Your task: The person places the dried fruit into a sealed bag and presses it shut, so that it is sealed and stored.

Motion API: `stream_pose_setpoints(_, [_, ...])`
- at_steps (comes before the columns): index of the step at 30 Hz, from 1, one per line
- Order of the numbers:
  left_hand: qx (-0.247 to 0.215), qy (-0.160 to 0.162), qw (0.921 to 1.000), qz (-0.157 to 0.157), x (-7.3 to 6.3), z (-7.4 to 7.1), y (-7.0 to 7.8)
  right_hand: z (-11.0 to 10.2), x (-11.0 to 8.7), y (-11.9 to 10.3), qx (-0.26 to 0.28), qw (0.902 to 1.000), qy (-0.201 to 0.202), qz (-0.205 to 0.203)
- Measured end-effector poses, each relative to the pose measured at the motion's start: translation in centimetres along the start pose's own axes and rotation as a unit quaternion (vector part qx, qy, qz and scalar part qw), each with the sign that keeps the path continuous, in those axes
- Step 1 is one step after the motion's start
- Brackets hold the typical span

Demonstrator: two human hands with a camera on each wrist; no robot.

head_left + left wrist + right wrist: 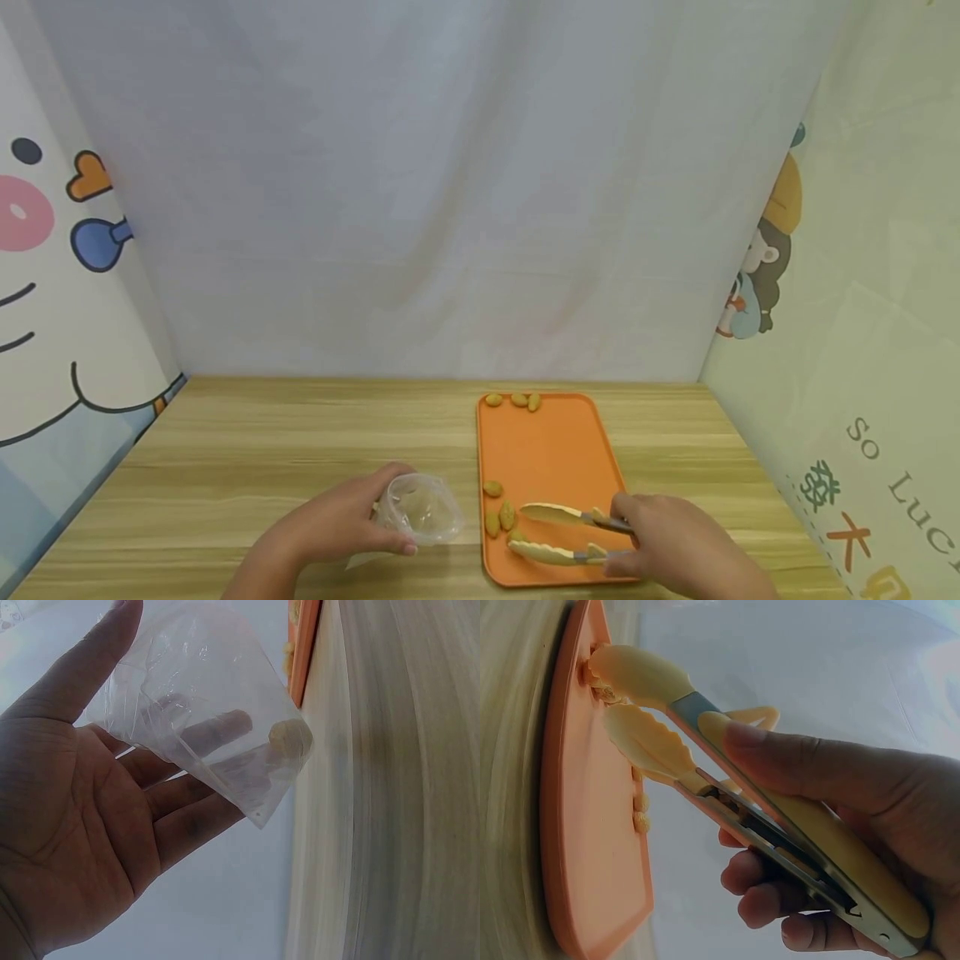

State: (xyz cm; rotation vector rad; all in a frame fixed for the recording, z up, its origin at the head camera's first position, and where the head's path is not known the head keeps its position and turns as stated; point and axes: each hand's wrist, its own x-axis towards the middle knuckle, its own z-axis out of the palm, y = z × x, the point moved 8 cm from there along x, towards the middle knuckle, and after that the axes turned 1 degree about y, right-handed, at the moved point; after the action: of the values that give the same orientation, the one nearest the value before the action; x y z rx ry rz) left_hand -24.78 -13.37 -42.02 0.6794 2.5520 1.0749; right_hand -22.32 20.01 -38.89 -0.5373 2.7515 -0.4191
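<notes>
My left hand (341,518) holds a clear plastic bag (441,527) with its mouth spread wide, left of an orange tray. The thumb lies on one side of the bag and the fingers on the other. One tan, nut-like piece (290,740) lies in the bag's lower corner in the left wrist view. My right hand (678,537) grips yellow-tipped tongs (739,802) over the tray's near part. Their tips are spread apart, close to several tan oval nut-like pieces (507,514) at the tray's left edge; one tip partly covers a piece.
The orange tray (555,454) lies on a wood-grain table (300,433). Three more tan pieces (519,401) sit at the tray's far left corner. A pale curtain (450,208) stands behind the table, with printed cloths on both sides.
</notes>
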Motion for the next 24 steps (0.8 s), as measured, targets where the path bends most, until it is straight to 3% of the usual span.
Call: stream_pose_setpoints(24, [0.005,0.002,1.0000,0.003,0.09,0.02,-0.27,0.14,-0.11,-0.50,0.007,0.9997,-0.008,-0.021])
